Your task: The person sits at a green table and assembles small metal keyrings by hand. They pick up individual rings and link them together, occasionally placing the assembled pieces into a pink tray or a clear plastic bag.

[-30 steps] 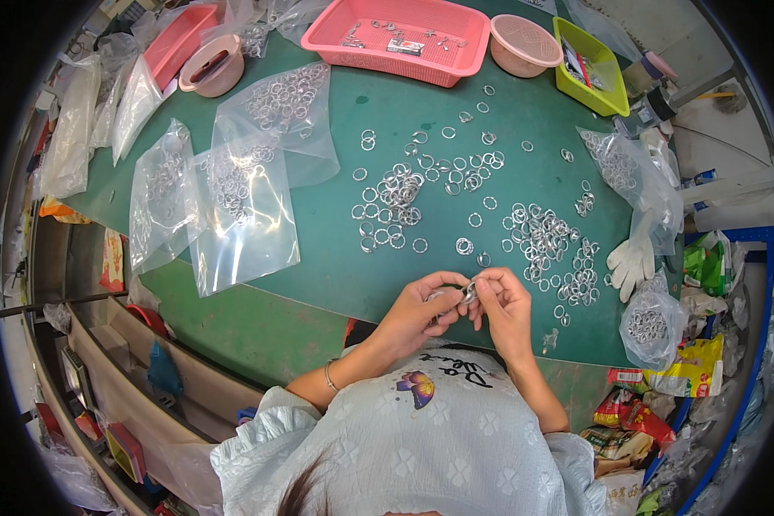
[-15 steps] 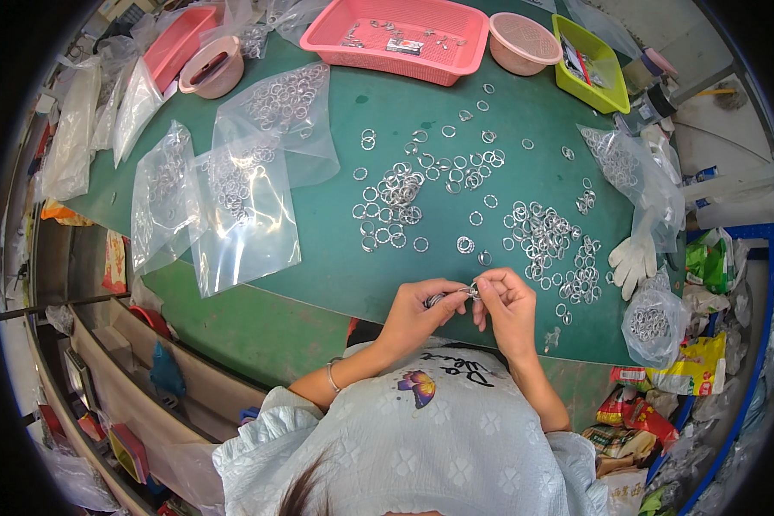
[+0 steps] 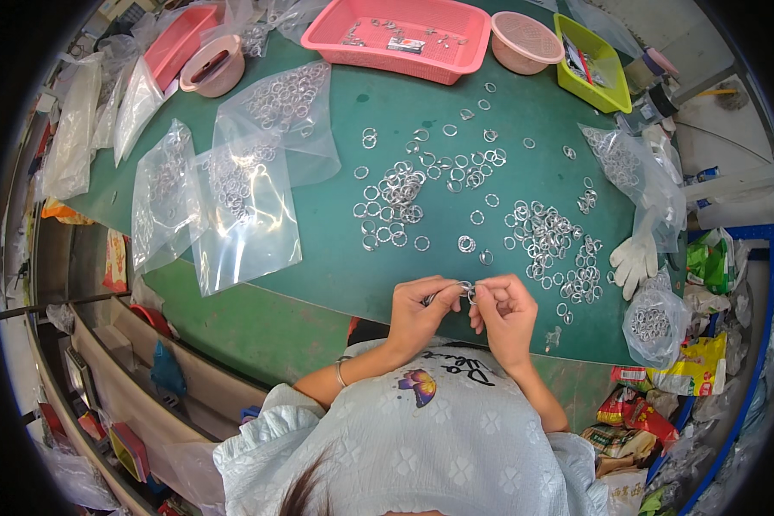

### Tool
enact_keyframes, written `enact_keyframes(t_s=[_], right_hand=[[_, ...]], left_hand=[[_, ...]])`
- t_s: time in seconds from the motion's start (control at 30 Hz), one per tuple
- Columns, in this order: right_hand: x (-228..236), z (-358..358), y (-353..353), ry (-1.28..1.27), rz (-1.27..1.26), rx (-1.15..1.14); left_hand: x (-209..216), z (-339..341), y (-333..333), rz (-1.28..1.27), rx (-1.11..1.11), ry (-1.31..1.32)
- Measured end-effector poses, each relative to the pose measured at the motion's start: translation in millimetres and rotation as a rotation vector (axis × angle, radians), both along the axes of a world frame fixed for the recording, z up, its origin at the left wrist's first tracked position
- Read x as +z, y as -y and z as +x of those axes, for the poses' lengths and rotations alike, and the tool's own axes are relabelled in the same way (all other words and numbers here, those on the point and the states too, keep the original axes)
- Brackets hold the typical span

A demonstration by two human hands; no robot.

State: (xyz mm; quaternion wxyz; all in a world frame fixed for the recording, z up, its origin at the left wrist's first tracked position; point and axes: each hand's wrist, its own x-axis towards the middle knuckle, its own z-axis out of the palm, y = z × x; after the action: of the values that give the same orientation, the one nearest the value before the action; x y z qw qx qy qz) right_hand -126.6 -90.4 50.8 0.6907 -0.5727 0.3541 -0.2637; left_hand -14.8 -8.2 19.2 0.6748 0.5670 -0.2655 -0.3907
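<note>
Near edge of green tabletop runs close to fingers; bare room to their left, loose silver ring pile beyond right fingers. Left hand, right hand pinch round silver metal rings between fingertips; facing, long axis unclear.

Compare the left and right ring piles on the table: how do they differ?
Size: the right pile covers more of the table than the left pile.
Place: the left pile lies beyond the left hand, nearer the clear bags; the right pile lies beyond and to the right of the right hand, nearer the white glove.
Shared: both are loose, silver-coloured rings.
</note>
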Motion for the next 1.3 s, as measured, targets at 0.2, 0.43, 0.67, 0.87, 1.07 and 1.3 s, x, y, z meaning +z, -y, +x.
enact_keyframes(t_s=[0.2, 0.43, 0.67, 0.87, 1.07, 1.3], right_hand=[[-6.7, -2.1, -2.7, -0.011, -0.142, -0.003], [-11.4, -10.2, 10.0, -0.074, -0.416, 0.086], [-31.3, -27.5, 58.4, -0.814, -1.080, -0.083], [-24.7, -11.1, 53.7, -0.586, -1.041, -0.024], [-23.3, 19.2, 64.2, -0.494, -1.014, 0.124], [-43.6, 59.6, 101.4, -0.491, -1.098, 0.150]], left_hand=[[7.9, -2.5, 1.2, 0.081, -0.006, -0.118], [-11.1, 22.8, 2.9, 0.171, -0.036, -0.558], [-23.6, 38.0, 4.3, 0.345, -0.050, 0.315], [-8.3, 32.6, 0.4, 0.342, -0.071, 0.406], [-13.6, 27.7, 1.9, 0.260, -0.308, 0.396], [-3.9, 32.5, 4.4, 0.290, -0.377, -0.232]])
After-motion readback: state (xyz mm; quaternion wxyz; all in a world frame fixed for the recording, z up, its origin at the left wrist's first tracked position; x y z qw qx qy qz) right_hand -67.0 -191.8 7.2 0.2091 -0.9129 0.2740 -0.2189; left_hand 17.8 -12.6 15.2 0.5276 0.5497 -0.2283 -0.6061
